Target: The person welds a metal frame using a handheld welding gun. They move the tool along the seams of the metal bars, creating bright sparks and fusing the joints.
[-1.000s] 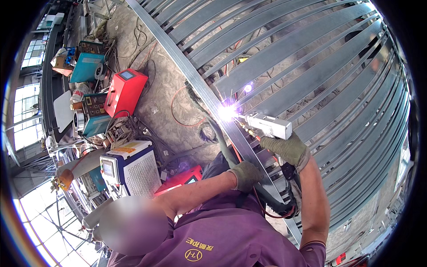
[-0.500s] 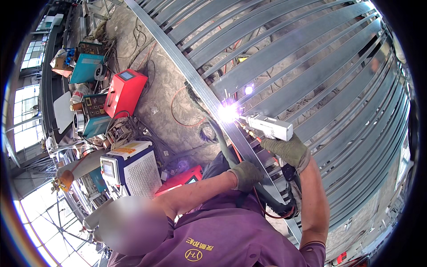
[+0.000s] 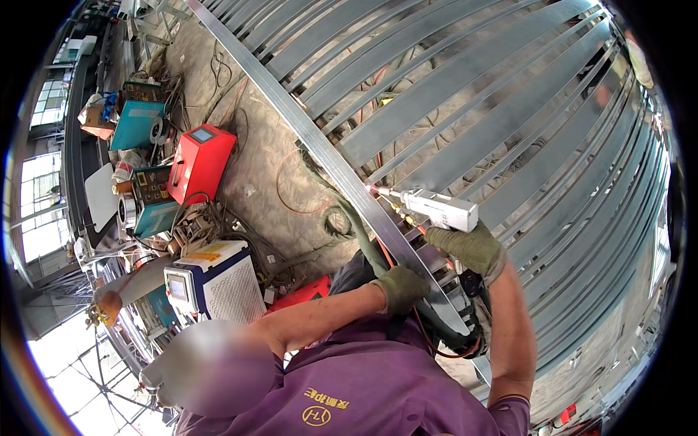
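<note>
My right hand (image 3: 471, 251), in a green work glove, is closed around the grip of a white handheld welding gun (image 3: 440, 208). The gun's narrow nozzle points left and meets the long grey metal rail (image 3: 320, 145) where a flat slat joins it. A small pinkish glow shows at the tip. My left hand (image 3: 403, 289), gloved too, is closed against the near part of the same rail; what its fingers grip is hidden. Many grey metal slats (image 3: 429, 94) run from the rail to the upper right. A dark hose passes below the rail beside my left hand.
On the left floor stand a red box-shaped machine (image 3: 203, 163), teal welding machines (image 3: 138, 123) and a white-and-blue unit (image 3: 218, 280). Loose cables (image 3: 225, 69) and hoses (image 3: 349, 211) lie on the concrete. At the upper right edge another person's arm (image 3: 640, 62) shows.
The bright white arc and its sparks at the nozzle are gone, leaving a faint glow. The metal frame sits slightly farther left in the picture. Both hands keep nearly the same places.
</note>
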Available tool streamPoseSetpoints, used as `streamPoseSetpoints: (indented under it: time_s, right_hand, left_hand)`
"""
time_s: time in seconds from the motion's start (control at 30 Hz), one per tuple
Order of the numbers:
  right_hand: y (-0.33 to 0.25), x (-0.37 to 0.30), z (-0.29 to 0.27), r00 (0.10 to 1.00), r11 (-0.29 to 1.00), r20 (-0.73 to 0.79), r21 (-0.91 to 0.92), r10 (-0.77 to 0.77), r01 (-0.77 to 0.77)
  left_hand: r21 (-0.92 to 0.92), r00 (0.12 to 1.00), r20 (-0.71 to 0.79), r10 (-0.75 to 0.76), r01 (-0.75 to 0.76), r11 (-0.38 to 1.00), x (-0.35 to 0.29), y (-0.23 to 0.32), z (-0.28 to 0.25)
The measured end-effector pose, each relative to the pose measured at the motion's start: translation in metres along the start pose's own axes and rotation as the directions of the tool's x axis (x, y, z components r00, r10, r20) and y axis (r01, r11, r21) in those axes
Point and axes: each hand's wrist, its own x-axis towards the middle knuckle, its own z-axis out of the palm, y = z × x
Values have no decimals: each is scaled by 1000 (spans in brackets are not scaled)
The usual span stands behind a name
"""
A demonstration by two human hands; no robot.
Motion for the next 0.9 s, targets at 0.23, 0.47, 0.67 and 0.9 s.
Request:
streamPoseSetpoints:
  time_s: [0.23,0.47,0.67,0.9]
  right_hand:
    - [19,-11,-14,1000,995,-24,102,-14,16]
    - [38,-5,-15,988,986,-4,59,-155,155]
    - [16,-11,-18,997,999,68,-29,-20,22]
    - [32,-5,-16,984,985,54,-32,-167,169]
  left_hand:
    - [-31,998,57,5,-3,1000,9,23,9]
    - [12,998,64,-21,20,1000,23,20,31]
    - [22,998,64,-19,18,1000,27,26,28]
    - [16,998,60,-23,22,1000,28,29,28]
